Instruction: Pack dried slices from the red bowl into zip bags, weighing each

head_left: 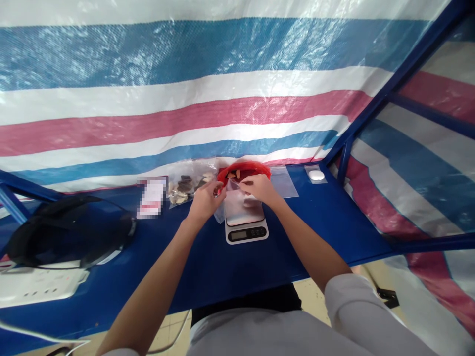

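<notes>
"What takes up most of the view, and why is it set out that way?"

"The striped tarpaulin (pixel 185 106) screens the far side, and the blue table (pixel 215 267) runs left to right before it. The black headgear (pixel 70 237) sits at the left, probably to stay out of the arms' way"

"And in the middle?"

"The white digital scale (pixel 247 234) has its display towards the near side, presumably so the person can read it. The red container (pixel 265 169) is just beyond it, within reach, and a transparent bag of slices (pixel 184 185) lies left of it"

"How are the hands?"

"The right hand (pixel 260 187) pinches the clear plastic bag (pixel 235 195); the left hand (pixel 206 200) curls at its other side, though I cannot tell whether it grips. The bag is between them, over the scale, perhaps held so to spread its mouth"

"Materials and shapes?"

"The tarpaulin is glossy, woven and wrinkled; the table is smooth; the headgear makes a rounded hoop. The scale is boxy with soft corners, the red container shiny with a curved rim, the held bag filmy. The slices are irregular, dark and pale, and the white object (pixel 316 175) at far right is a smooth oval"
</notes>
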Demonstrator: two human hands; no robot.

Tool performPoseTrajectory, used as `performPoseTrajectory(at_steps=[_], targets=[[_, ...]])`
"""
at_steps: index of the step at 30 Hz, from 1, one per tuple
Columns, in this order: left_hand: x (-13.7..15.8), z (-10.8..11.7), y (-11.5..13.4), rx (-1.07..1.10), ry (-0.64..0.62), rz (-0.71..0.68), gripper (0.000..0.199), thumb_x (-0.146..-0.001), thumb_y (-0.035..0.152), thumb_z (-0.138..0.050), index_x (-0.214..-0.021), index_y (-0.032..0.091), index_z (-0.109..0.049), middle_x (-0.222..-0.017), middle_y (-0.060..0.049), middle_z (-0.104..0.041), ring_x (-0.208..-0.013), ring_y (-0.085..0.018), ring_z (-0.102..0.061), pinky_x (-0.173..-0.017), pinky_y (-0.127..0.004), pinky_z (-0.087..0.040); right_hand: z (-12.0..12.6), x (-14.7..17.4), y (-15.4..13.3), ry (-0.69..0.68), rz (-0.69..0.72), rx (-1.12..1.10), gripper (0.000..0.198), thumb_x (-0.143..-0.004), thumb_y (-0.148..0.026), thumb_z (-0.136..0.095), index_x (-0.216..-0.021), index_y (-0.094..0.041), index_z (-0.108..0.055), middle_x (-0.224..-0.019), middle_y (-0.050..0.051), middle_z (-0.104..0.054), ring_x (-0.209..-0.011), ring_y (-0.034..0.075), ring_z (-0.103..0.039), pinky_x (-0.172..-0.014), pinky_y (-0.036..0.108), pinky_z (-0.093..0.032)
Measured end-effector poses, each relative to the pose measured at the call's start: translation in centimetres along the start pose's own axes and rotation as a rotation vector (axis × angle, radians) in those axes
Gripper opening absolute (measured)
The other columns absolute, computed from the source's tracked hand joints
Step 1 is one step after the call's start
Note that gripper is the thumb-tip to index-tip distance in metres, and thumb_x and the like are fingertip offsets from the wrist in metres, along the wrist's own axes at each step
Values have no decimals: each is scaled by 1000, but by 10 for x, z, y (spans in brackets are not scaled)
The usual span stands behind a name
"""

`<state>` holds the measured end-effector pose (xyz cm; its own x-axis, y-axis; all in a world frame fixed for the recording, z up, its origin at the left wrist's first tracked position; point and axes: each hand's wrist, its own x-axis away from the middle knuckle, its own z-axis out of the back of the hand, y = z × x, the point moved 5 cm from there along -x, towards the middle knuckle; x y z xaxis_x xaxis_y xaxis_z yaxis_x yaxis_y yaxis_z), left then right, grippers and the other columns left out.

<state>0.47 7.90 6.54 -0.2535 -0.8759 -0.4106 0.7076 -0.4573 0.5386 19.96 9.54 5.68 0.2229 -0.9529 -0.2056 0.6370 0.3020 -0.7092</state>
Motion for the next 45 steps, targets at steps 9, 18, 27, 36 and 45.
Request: performPoseTrajectory(at_steps=[9,18,27,36,45], targets=[[17,-32,7,164,-49,-58,101,-77,60,-76,-156,16,-32,-153,-21,-47,-140,-36,-48,-113,-49,-44,-11,-1,-3,-88,-89,-372,15,-84,-26,-67,-81,-17,-78,-72,3,-75,-58,14,-69,-55,23,-58],[12,-36,3,216,81,10,84,-76,46,-80,-147,20,-44,-140,-17,-57,-132,-33,-56,-110,-48,-47,-8,-1,1,-129,-114,-466,18,-86,-31,-67,-86,-16,-78,-76,5,-76,-66,17,-73,-61,26,-62],[8,-34,5,185,107,-22,65,-77,41,-79,-135,21,-56,-127,-13,-66,-116,-29,-65,-104,-45,-52,25,-2,-16,79,27,-71,15,-87,-28,-68,-94,-22,-80,-90,4,-79,-84,20,-74,-83,30,-56],[6,-40,8,146,54,-49,74,-74,32,-78,-141,15,-51,-127,-17,-66,-121,-33,-62,-105,-49,-51,0,2,-41,-187,295,115,22,-94,-34,-63,-91,-22,-81,-86,2,-78,-76,18,-66,-76,28,-49],[12,-42,-3,187,23,-15,80,-74,40,-82,-144,20,-49,-134,-15,-63,-127,-33,-58,-109,-50,-47,-3,-4,-31,-221,267,-106,17,-91,-31,-64,-92,-26,-81,-87,1,-78,-79,20,-71,-81,30,-54]])
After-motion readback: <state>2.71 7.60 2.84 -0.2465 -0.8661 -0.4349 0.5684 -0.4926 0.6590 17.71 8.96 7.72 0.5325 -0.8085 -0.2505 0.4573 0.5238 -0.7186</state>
